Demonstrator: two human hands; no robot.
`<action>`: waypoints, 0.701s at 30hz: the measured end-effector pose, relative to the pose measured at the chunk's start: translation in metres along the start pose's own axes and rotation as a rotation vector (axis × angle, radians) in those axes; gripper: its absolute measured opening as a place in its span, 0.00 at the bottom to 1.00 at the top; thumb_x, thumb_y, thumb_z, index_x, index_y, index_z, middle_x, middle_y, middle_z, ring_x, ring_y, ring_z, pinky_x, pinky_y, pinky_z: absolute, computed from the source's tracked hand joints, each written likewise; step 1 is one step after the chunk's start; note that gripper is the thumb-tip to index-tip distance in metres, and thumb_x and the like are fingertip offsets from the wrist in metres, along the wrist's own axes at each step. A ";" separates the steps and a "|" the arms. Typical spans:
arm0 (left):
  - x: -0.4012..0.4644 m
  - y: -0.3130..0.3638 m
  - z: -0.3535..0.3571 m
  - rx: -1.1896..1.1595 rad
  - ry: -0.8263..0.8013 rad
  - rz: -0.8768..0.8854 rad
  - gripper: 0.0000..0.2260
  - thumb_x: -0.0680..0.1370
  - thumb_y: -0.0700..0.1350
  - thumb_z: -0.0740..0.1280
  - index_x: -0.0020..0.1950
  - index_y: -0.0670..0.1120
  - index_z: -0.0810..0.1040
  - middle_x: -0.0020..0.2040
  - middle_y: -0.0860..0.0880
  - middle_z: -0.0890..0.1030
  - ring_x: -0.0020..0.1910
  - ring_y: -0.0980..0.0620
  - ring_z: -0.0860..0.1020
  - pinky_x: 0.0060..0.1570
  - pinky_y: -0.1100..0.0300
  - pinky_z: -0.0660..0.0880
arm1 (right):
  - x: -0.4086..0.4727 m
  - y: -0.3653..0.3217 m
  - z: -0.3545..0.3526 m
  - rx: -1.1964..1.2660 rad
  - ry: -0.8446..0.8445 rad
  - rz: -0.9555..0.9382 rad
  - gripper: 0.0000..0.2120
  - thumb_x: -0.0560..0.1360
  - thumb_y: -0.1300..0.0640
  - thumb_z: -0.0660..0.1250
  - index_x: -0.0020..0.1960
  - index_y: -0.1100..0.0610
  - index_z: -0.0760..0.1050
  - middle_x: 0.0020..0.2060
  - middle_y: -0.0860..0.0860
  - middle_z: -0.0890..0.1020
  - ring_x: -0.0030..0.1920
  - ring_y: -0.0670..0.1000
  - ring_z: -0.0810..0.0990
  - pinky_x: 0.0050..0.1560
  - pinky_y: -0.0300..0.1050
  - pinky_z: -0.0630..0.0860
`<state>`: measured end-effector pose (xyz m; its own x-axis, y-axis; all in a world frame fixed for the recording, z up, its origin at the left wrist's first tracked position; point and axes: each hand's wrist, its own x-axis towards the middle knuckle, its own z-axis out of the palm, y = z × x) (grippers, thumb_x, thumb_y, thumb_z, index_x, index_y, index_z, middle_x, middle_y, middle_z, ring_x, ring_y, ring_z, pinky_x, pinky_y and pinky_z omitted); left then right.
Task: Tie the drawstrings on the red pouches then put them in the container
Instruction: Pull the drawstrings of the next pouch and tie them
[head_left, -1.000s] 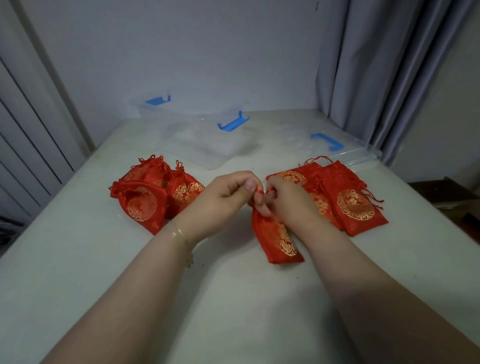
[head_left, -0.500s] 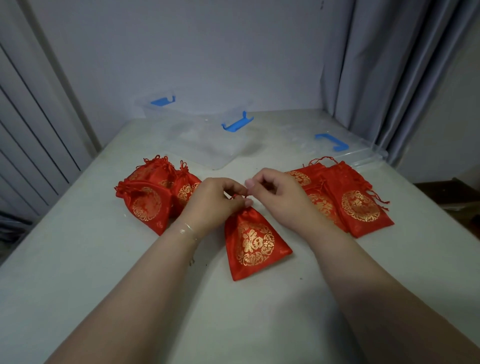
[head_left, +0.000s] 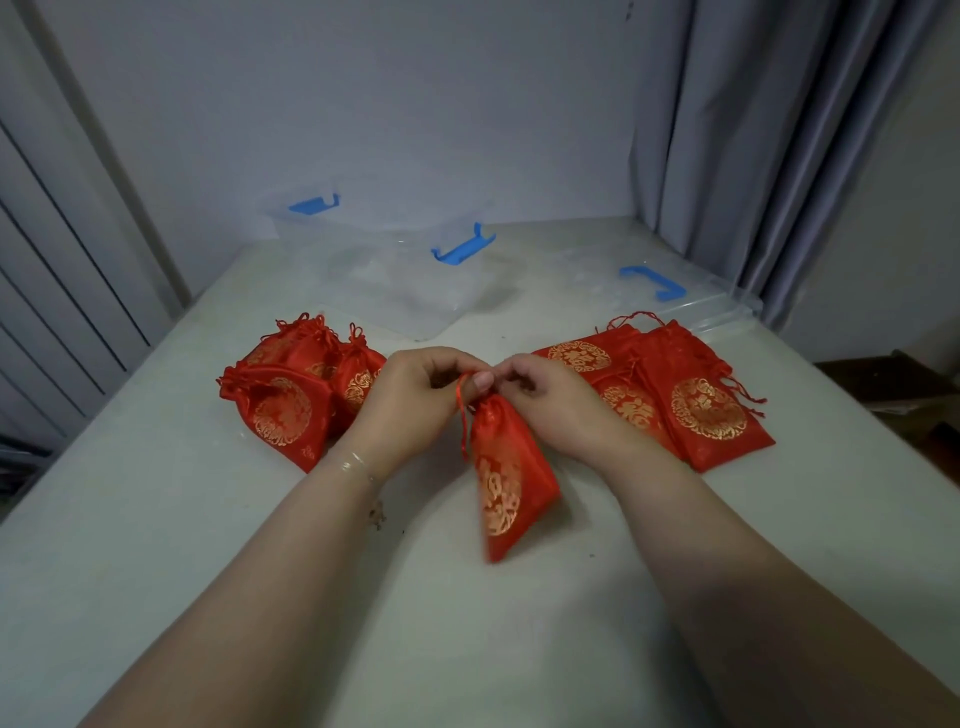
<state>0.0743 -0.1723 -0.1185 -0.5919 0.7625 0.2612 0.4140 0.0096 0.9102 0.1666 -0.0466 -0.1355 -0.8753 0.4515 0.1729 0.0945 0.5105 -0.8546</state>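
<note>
Left hand (head_left: 415, 400) and right hand (head_left: 550, 402) meet at the gathered neck of one red pouch (head_left: 506, 478), each pinching its drawstring (head_left: 462, 410) with curled fingers; the pouch body trails toward the viewer, and whether it touches the table (head_left: 156, 545) cannot be told. The knot looks unfinished. To the left lie cinched pouches (head_left: 291, 395) — judged already tied. To the right lie flat pouches (head_left: 675, 395), mouths ungathered, judged still to do. The clear container (head_left: 384, 270) with blue latches stands behind, apparently holding no pouches; its lid (head_left: 675, 291) lies beside it. Nothing blocks the way to the container — every pouch remains outside it.
</note>
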 end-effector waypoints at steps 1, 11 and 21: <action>0.000 0.001 0.000 -0.042 0.001 -0.006 0.04 0.74 0.37 0.70 0.43 0.45 0.83 0.35 0.54 0.83 0.37 0.60 0.80 0.41 0.69 0.74 | 0.000 0.000 -0.002 -0.024 0.029 0.001 0.07 0.78 0.58 0.62 0.42 0.51 0.76 0.37 0.46 0.80 0.39 0.44 0.78 0.40 0.39 0.74; 0.003 -0.005 -0.005 -0.009 0.111 -0.132 0.03 0.73 0.43 0.73 0.42 0.51 0.84 0.35 0.54 0.83 0.35 0.61 0.78 0.38 0.68 0.75 | 0.001 -0.004 -0.015 0.148 0.381 0.023 0.12 0.79 0.52 0.62 0.38 0.54 0.74 0.32 0.49 0.79 0.29 0.41 0.77 0.37 0.42 0.77; 0.007 -0.010 -0.019 -0.075 0.213 -0.148 0.05 0.70 0.38 0.74 0.45 0.43 0.84 0.39 0.51 0.84 0.34 0.63 0.78 0.40 0.71 0.73 | -0.005 -0.008 -0.025 -0.180 0.232 0.008 0.16 0.79 0.50 0.60 0.37 0.56 0.74 0.31 0.54 0.79 0.32 0.51 0.75 0.40 0.52 0.75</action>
<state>0.0530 -0.1797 -0.1200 -0.7773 0.6033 0.1783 0.2647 0.0564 0.9627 0.1820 -0.0344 -0.1170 -0.7446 0.6006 0.2912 0.2021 0.6187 -0.7592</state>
